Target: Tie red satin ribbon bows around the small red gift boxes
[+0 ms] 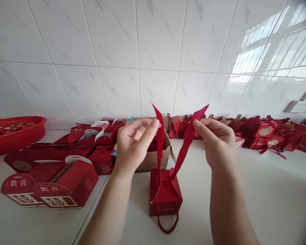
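standing on the tabletop (193, 211) below the two hands, a small red box (165, 195) is seen with its walls raised and its curved top flaps folded over, and a red ribbon (184, 149) is led upward from two places at its top; one loose end is pinched between thumb and forefinger by the left hand (135, 146), the other is pinched likewise by the right hand (220, 143), so the grip is closed on both sides with only the thin strip caught in it, the tips left poking up past the fingers; the two lengths are held apart in a v, and no knot or bow can be made out in them, so the folding of the box may be judged done and the ribbon still untied; whether it is one piece is hidden by the flaps; a cord handle (168, 232) is hung out on the near side; behind, a brown carton (153, 163) is placed, with red things held inside; to the right, near the wall, ribboned boxes (257, 126) are gathered, while to the left unribboned boxes (78, 183) are set close together, some with rounded flaps upright
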Available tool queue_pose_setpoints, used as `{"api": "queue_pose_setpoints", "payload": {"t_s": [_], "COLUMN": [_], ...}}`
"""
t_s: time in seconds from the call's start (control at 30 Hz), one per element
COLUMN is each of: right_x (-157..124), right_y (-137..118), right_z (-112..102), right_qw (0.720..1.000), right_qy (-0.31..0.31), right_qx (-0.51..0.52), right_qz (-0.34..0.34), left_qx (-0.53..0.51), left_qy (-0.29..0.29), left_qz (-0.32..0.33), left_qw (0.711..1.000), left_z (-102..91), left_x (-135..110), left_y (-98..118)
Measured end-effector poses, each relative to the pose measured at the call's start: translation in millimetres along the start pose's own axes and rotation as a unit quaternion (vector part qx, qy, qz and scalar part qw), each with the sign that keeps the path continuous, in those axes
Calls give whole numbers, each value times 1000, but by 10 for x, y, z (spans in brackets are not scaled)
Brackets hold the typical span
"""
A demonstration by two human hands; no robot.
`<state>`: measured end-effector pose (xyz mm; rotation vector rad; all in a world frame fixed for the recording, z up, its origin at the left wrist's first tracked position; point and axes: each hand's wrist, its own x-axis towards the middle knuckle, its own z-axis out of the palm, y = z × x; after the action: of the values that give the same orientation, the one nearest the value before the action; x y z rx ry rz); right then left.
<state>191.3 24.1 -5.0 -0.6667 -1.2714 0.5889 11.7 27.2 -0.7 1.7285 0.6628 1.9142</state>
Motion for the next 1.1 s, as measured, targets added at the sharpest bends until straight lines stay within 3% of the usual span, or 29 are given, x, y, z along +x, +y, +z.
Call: {"api": "queue_pose_setpoints", "payload": {"t_s": [0.23, 0.47, 0.77, 1.1], "right_x": [6, 21, 20, 15], "right_y": [34, 78, 67, 61], "right_z": [11, 56, 40, 34], "right_qw": [1000, 999, 998, 998], "right_qy": [12, 38, 26, 34], "right_qx": [16, 27, 60, 54], "right_qz": [-14, -26, -21, -14], "left_qx": [68, 62, 72, 106], "left_qy": [56, 19, -30, -32], "left_qz": [15, 20, 60, 120], "left_qw": [996, 998, 995, 987], "left_z": [24, 11, -13, -15], "left_x": [5, -15, -20, -3], "left_y": [-37, -39, -63, -77]}}
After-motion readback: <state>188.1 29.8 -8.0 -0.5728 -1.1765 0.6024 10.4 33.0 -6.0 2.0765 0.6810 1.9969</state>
